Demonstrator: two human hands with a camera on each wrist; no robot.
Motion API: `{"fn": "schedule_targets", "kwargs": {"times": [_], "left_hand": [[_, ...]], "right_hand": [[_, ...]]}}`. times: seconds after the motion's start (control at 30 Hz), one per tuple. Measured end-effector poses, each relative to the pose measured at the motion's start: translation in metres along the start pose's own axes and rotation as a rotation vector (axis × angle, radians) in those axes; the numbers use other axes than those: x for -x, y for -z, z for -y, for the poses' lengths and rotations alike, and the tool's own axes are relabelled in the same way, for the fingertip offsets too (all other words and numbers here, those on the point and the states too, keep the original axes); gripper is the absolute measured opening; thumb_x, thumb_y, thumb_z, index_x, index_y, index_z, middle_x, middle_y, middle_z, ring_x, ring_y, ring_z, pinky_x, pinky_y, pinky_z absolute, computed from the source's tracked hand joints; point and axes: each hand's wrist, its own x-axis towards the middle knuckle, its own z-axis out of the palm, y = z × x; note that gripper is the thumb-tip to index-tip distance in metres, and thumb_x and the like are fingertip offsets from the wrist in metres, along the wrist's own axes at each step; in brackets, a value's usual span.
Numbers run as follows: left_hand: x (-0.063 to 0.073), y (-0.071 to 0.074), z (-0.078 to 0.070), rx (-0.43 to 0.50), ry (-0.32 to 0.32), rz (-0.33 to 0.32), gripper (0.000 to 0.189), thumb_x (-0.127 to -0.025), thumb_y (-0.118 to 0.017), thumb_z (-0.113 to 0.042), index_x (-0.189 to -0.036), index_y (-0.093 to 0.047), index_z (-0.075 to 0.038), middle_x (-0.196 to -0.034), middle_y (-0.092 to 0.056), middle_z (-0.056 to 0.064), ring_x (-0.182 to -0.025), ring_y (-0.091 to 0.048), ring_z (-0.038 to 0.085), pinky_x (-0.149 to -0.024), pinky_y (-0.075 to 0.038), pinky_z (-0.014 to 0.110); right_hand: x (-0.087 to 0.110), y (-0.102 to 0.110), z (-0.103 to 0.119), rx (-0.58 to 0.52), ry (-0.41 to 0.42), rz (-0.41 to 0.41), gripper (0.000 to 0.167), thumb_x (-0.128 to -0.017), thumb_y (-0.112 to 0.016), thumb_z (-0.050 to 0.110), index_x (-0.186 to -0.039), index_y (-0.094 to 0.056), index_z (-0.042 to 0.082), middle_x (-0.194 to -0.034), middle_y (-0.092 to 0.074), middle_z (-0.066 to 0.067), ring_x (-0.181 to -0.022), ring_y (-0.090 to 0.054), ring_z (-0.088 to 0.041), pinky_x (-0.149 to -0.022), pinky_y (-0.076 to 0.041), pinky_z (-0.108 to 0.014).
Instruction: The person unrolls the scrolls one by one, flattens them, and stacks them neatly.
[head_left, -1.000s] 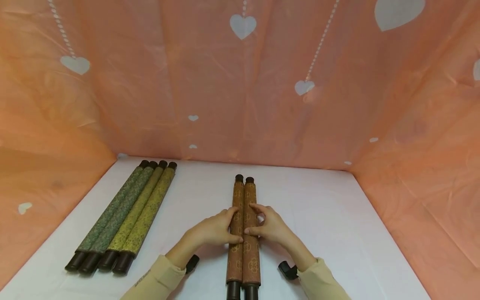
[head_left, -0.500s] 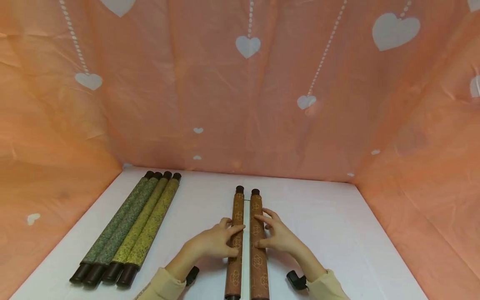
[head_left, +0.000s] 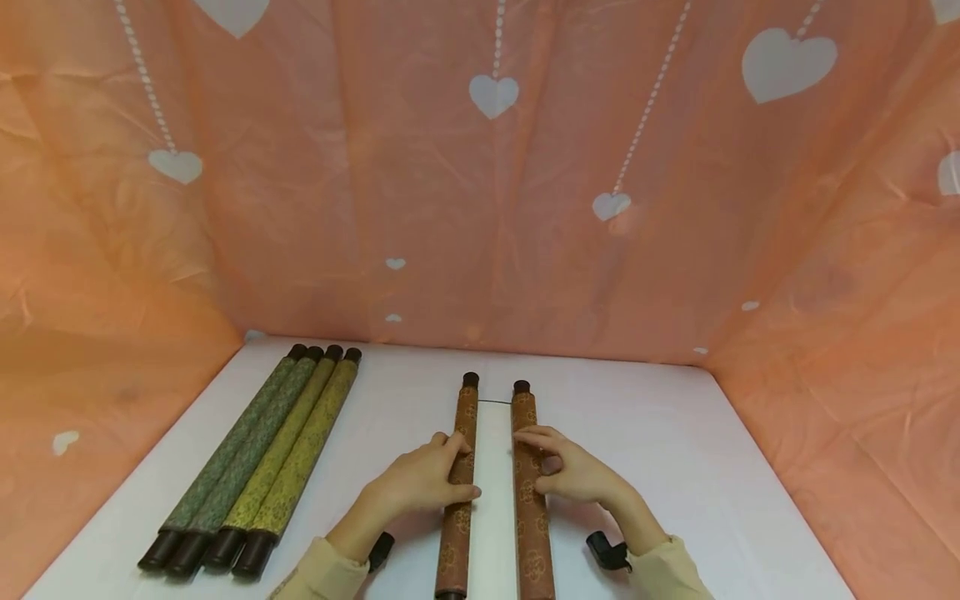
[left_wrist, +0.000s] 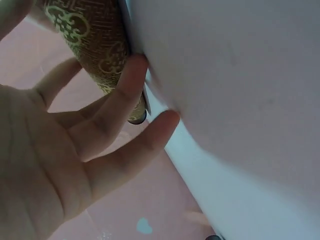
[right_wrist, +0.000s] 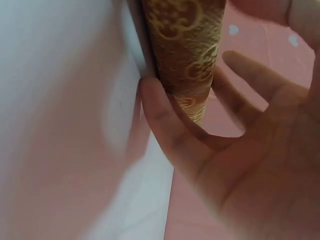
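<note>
In the head view, a brown hanging scroll with gold floral patterning lies partly unrolled, its left roll (head_left: 456,537) and right roll (head_left: 532,533) roughly parallel. Between them shows a pale strip of paper (head_left: 495,500) with a thin dark line near the far end. My left hand (head_left: 422,477) holds the left roll, thumb over its near part and fingers farther up. On the right roll, my right hand (head_left: 583,473) has its thumb and fingers spread along the outer side. Both wrist views show fingertips reaching under the patterned roll (left_wrist: 95,42), close to the white tabletop.
Two green scrolls (head_left: 243,450) and two yellow-green scrolls (head_left: 303,458), all rolled with dark end knobs, lie side by side on the left of the white table (head_left: 637,450). Orange cloth with white hearts (head_left: 493,96) hangs around the back and sides.
The two rolls, side by side a second ago, have moved apart with my hands, left roll leftward and right roll rightward, baring the pale strip. The head view has tilted up slightly.
</note>
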Motion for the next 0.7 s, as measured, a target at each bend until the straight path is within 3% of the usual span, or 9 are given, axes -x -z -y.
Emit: {"fn": "schedule_targets", "kwargs": {"times": [0.13,0.2,0.4,0.47,0.57,0.63,0.7], "left_hand": [[-0.001,0.0,0.0,-0.033,0.024,-0.038,0.064,-0.083,-0.085,-0.051,-0.122,-0.055,-0.009,-0.113,-0.059,0.015,-0.087,-0.062,0.028,-0.067,-0.053,0.05],[-0.001,0.001,0.0,-0.064,0.034,-0.051,0.069,-0.08,-0.087,-0.053,-0.119,-0.053,-0.007,-0.109,-0.058,0.014,-0.084,-0.061,0.027,-0.065,-0.052,0.049],[0.0,0.004,0.003,-0.086,0.038,-0.055,0.077,-0.076,-0.092,-0.048,-0.119,-0.051,0.001,-0.104,-0.055,0.013,-0.077,-0.057,0.024,-0.059,-0.05,0.042],[0.001,0.007,0.005,-0.071,0.037,-0.054,0.079,-0.076,-0.092,-0.044,-0.123,-0.051,0.003,-0.111,-0.056,0.016,-0.084,-0.06,0.027,-0.064,-0.052,0.044],[0.001,0.011,0.008,-0.05,0.027,-0.059,0.082,-0.078,-0.091,-0.038,-0.135,-0.051,0.006,-0.131,-0.055,0.024,-0.108,-0.061,0.037,-0.082,-0.055,0.051],[0.001,0.012,0.01,-0.038,0.011,-0.054,0.084,-0.08,-0.089,-0.033,-0.143,-0.05,0.004,-0.144,-0.048,0.029,-0.125,-0.055,0.044,-0.093,-0.052,0.055],[0.002,0.012,0.012,-0.021,-0.001,-0.032,0.082,-0.081,-0.085,-0.029,-0.149,-0.05,0.0,-0.154,-0.038,0.03,-0.135,-0.047,0.047,-0.096,-0.051,0.057]], "right_hand": [[0.0,0.002,-0.001,0.022,-0.044,-0.072,0.078,-0.087,-0.084,0.021,-0.154,-0.048,0.004,-0.151,-0.038,-0.021,-0.114,-0.049,-0.03,-0.097,-0.047,-0.05],[0.0,0.0,-0.002,0.062,-0.073,-0.113,0.082,-0.085,-0.087,0.028,-0.154,-0.049,0.005,-0.146,-0.038,-0.021,-0.106,-0.048,-0.027,-0.092,-0.046,-0.047],[-0.001,-0.002,-0.004,0.144,-0.144,-0.192,0.086,-0.077,-0.094,0.028,-0.15,-0.054,0.006,-0.138,-0.04,-0.018,-0.098,-0.049,-0.022,-0.083,-0.044,-0.039],[-0.001,0.001,-0.005,0.133,-0.154,-0.196,0.085,-0.076,-0.094,0.024,-0.15,-0.055,0.006,-0.134,-0.04,-0.017,-0.098,-0.047,-0.022,-0.082,-0.044,-0.037],[-0.001,0.006,-0.007,0.106,-0.162,-0.191,0.084,-0.076,-0.093,0.019,-0.15,-0.054,0.006,-0.127,-0.038,-0.017,-0.097,-0.044,-0.023,-0.079,-0.042,-0.036],[0.001,0.008,-0.008,0.087,-0.17,-0.179,0.083,-0.077,-0.091,0.016,-0.15,-0.054,0.006,-0.126,-0.037,-0.019,-0.095,-0.044,-0.023,-0.079,-0.042,-0.036],[0.003,0.01,-0.009,0.079,-0.178,-0.164,0.081,-0.078,-0.087,0.013,-0.15,-0.053,0.006,-0.133,-0.034,-0.023,-0.095,-0.046,-0.023,-0.078,-0.042,-0.035]]}}
